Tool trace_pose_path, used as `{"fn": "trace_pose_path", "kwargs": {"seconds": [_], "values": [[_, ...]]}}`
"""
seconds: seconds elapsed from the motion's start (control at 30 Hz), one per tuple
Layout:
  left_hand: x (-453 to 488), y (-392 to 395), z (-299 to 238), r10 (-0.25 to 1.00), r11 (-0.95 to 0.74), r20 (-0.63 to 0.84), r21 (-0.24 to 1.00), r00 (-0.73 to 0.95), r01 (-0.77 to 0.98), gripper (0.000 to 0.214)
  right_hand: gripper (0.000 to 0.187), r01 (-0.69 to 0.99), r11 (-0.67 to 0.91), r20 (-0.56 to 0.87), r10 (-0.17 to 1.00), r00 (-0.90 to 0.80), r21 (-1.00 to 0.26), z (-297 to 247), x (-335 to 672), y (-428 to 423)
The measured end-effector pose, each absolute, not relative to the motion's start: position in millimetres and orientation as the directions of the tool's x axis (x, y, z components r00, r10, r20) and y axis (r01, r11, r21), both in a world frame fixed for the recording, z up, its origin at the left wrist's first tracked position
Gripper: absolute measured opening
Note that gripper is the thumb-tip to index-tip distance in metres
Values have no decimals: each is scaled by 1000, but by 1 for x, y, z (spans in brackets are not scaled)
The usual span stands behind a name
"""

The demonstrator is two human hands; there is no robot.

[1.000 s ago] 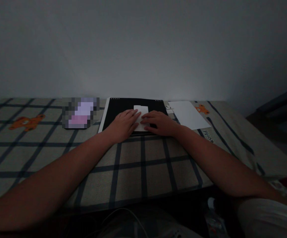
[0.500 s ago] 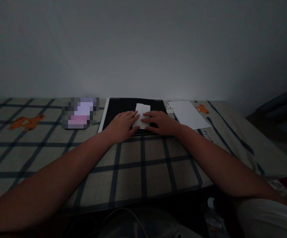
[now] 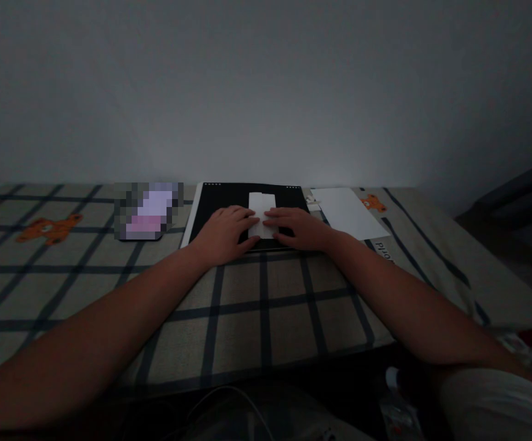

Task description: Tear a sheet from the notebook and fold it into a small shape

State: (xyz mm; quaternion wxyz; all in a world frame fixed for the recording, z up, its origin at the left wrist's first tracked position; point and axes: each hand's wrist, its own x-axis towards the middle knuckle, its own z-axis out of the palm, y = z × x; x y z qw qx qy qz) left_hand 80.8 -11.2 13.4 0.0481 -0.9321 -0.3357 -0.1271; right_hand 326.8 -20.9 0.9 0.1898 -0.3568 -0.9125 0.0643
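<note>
A narrow strip of white paper [image 3: 262,205], apparently folded, lies on a black board or pad [image 3: 220,199] with a pale left edge and small white marks at its top corners. From the left, my left hand [image 3: 229,233] rests flat with its fingers stretched onto the paper's left side. On the other side, my right hand [image 3: 300,228] lies with fingers extended over the paper's right part. Both hands look open and press or touch the paper; neither grips it. Their fingertips cover part of the strip.
Right of the board lies a white sheet [image 3: 351,211], with small white scraps [image 3: 312,203] between them. A phone with a blurred screen [image 3: 149,211] is at the left. Checked cloth [image 3: 242,318] covers the table against a wall [image 3: 266,92]. A clear bottle [image 3: 398,404] stands below the edge.
The paper strip has shifted slightly left and sits straighter. My right fingers have moved a little over its surface; my left hand stays nearly still.
</note>
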Motion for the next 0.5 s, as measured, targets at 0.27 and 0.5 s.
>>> {"fn": "trace_pose_path", "kwargs": {"seconds": [0.27, 0.5], "values": [[81, -13, 21, 603, -779, 311, 31, 734, 627, 37, 47, 647, 715, 308, 699, -646, -266, 1, 324, -21], [80, -15, 21, 718, -656, 336, 33, 609, 754, 41, 49, 662, 686, 298, 727, -618, -302, 2, 325, -20]]}}
